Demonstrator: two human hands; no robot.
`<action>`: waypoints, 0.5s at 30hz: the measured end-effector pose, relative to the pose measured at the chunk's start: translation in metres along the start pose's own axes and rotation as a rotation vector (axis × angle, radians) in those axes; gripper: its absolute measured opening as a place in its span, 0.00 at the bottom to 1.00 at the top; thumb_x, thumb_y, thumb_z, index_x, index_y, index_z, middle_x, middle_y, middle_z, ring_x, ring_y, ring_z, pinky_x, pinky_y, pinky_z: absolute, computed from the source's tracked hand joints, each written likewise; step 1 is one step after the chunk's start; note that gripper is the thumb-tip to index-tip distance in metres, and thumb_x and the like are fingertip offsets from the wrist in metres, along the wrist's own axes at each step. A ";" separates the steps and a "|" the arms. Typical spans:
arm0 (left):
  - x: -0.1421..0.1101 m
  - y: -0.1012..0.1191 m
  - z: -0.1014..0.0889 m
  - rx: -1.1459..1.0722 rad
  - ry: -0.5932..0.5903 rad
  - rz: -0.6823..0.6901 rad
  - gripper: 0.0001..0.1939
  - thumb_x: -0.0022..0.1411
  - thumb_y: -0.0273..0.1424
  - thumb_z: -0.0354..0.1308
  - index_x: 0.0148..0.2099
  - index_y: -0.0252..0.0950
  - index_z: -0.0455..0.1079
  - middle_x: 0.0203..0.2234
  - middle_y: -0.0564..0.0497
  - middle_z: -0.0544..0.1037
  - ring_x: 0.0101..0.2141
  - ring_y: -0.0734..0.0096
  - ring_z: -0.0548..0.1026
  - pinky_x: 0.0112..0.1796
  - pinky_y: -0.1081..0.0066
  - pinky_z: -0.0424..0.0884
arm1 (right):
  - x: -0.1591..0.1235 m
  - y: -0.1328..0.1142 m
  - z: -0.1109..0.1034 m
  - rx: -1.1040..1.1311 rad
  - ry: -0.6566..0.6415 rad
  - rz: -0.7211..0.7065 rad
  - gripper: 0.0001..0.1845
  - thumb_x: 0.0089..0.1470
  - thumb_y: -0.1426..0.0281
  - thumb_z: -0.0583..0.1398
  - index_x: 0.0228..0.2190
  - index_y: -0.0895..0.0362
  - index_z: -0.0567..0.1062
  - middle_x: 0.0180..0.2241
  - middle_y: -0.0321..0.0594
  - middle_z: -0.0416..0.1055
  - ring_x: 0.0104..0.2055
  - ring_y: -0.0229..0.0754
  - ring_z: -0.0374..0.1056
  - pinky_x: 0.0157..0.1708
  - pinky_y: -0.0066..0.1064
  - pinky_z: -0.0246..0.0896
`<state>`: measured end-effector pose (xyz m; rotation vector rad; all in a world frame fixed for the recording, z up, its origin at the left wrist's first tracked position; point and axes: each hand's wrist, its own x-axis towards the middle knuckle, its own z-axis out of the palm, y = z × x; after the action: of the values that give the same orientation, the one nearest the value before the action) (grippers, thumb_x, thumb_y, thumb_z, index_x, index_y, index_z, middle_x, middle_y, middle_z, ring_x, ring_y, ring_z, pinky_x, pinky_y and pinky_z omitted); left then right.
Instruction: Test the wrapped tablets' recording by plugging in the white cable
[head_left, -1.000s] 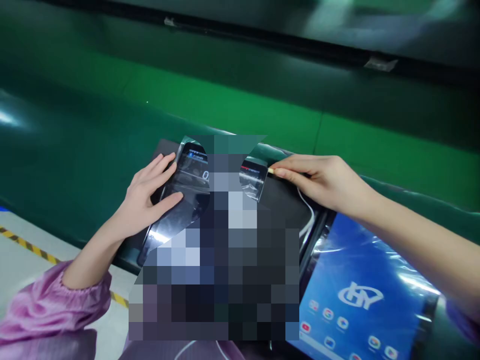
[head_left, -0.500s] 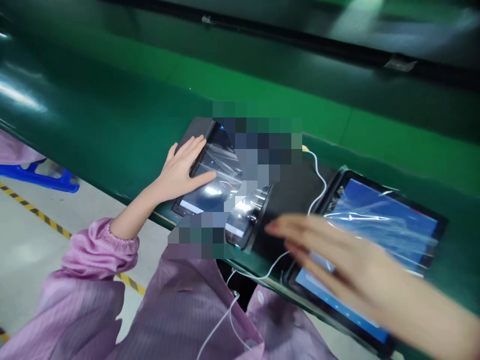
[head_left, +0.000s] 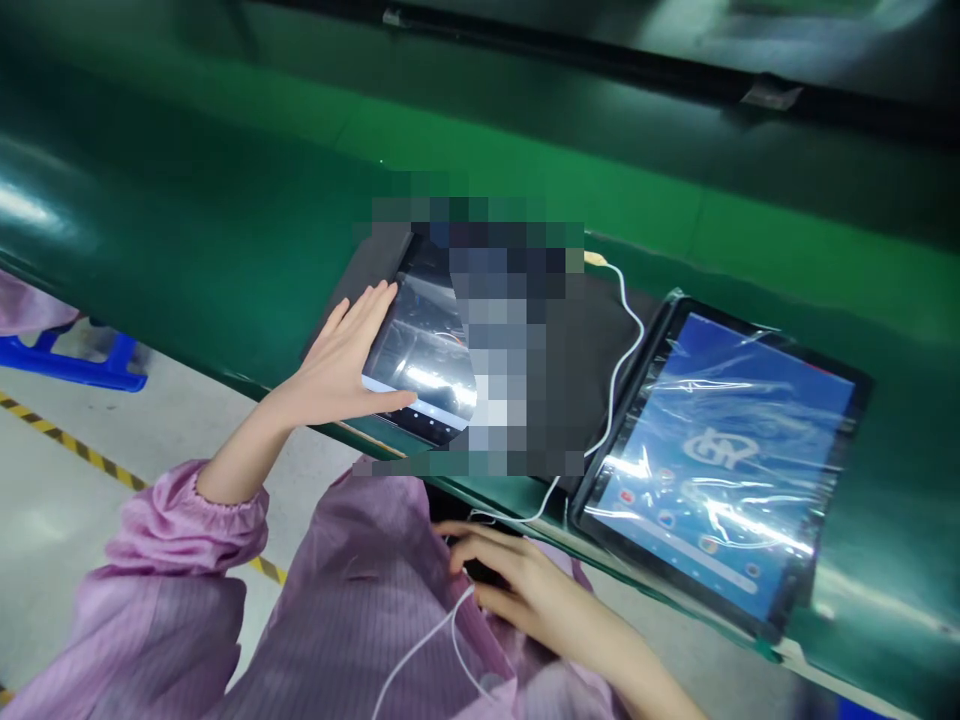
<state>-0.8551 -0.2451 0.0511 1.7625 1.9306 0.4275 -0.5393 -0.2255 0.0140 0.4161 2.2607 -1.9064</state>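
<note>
My left hand (head_left: 349,360) lies spread over the left edge of a film-covered tablet (head_left: 420,330) with a dark, glossy screen. Its thumb rests near the tablet's lower edge. Below the bench's front edge, my right hand (head_left: 525,580) is in front of my lap with curved fingers apart. It is beside the white earphone cord (head_left: 420,645), close to where the cord splits, and no grip on it shows. A yellowish plug (head_left: 594,259) on a white cable (head_left: 619,370) sits at the upper right of a pixelated patch, which hides whatever lies right of the tablet.
A larger tablet (head_left: 739,430) under wrinkled film lies on the right, its blue home screen lit. Dark mat (head_left: 592,350) shows between the tablets. The green bench (head_left: 187,230) has a raised back. Left, beyond the bench edge, are a blue stool (head_left: 82,362) and yellow-black floor tape (head_left: 75,440).
My right hand has let go of the yellowish plug and moved down past the right tablet to the cord at my lap. My left hand has slid toward the tablet's lower edge. The view has shifted.
</note>
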 end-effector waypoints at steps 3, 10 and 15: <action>-0.002 -0.003 0.000 -0.050 0.011 -0.010 0.56 0.63 0.64 0.50 0.78 0.41 0.29 0.76 0.45 0.37 0.74 0.47 0.40 0.71 0.47 0.35 | 0.006 0.011 0.004 0.029 0.016 -0.076 0.05 0.69 0.70 0.59 0.40 0.55 0.76 0.54 0.47 0.75 0.55 0.45 0.74 0.56 0.36 0.69; -0.005 -0.005 0.006 -0.073 0.112 0.008 0.51 0.66 0.63 0.49 0.77 0.45 0.33 0.75 0.47 0.43 0.73 0.50 0.46 0.71 0.49 0.36 | -0.014 -0.010 -0.006 -0.101 0.248 -0.173 0.18 0.73 0.58 0.51 0.50 0.53 0.76 0.39 0.40 0.80 0.37 0.42 0.78 0.39 0.30 0.76; -0.006 -0.002 0.009 -0.127 0.154 -0.013 0.49 0.66 0.62 0.51 0.77 0.48 0.36 0.75 0.49 0.46 0.73 0.51 0.47 0.72 0.51 0.37 | -0.030 -0.057 -0.014 -0.093 0.524 -0.189 0.14 0.70 0.55 0.55 0.51 0.41 0.75 0.34 0.36 0.80 0.34 0.45 0.78 0.27 0.29 0.75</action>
<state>-0.8519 -0.2523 0.0431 1.6782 1.9708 0.6836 -0.5275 -0.2237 0.0786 0.7944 2.7894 -1.9417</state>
